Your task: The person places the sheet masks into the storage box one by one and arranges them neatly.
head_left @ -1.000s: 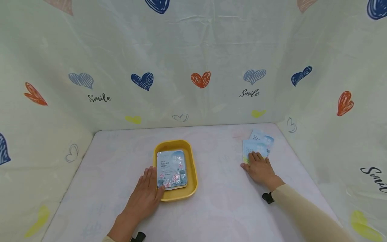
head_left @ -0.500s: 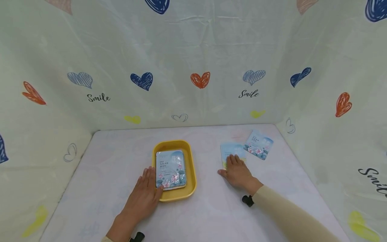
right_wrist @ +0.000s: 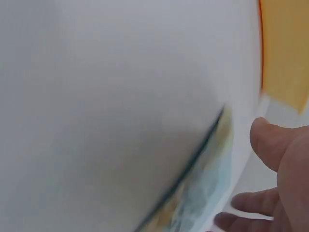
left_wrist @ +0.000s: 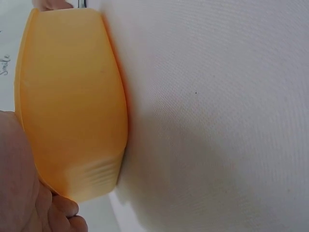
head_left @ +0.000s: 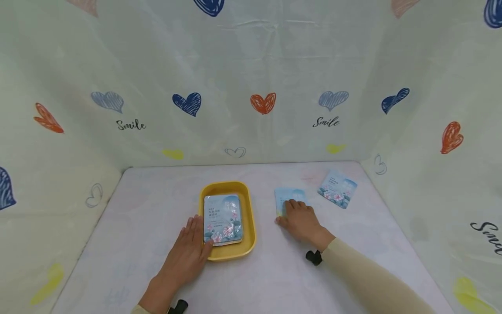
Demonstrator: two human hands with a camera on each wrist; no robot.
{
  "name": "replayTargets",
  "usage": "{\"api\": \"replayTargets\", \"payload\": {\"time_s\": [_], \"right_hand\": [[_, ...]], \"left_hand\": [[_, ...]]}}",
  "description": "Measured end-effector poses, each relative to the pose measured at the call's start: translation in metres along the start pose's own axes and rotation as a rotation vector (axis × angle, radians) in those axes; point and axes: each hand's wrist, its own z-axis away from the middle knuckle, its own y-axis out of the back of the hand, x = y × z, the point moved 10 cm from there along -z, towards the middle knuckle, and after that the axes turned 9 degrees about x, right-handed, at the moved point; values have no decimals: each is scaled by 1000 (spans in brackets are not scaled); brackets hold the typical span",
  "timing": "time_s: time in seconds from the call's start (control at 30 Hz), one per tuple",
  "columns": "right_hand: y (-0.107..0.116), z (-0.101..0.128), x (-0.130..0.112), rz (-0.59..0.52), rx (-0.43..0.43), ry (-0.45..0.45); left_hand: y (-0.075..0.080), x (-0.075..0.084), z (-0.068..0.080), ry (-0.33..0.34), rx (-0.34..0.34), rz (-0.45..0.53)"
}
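My left hand (head_left: 184, 250) lies along the left rim of the yellow tray (head_left: 248, 237), fingers straight and thumb at its near corner. Inside the tray is a blue face-mask sachet (head_left: 221, 213) printed with pink flowers. To the right of the tray, my right hand (head_left: 301, 222) rests over a pale blue sachet (head_left: 285, 195), covering its lower right part. The right wrist view has this sachet (right_wrist: 207, 179) flat on the table, with the thumb (right_wrist: 270, 142) spread away from the fingers. Further back right lies another flowered sachet (head_left: 338, 189), tilted.
The table (head_left: 251, 288) has a white cover. Behind and on both sides hangs a pale curtain (head_left: 294, 56) printed with hearts and "Smile". The tray's outer wall (left_wrist: 72, 87) fills the left side of the left wrist view.
My right hand has slid left toward the tray together with the pale blue sachet, away from the other sachet at the back right. The left hand and the tray have stayed in place.
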Motion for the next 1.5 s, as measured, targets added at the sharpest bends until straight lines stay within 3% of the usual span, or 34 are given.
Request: {"api": "replayTargets", "payload": {"time_s": [0.17,0.27,0.43,0.6,0.8,1.5], "right_hand": [[26,-18,46,95,143,21],[29,-29,64,124,139,61],[23,-43,74,122,79,129],[10,-51,81,161,18,139],[9,-54,79,190,7,158],[13,-59,77,120,76,156]], "left_hand": [[1,2,-1,-19,21,4],[2,2,-1,-25,38,6],[2,3,-1,-24,43,10],[0,3,-1,-18,32,21],[-2,0,-1,-4,21,11],[1,1,-1,-25,49,9]]}}
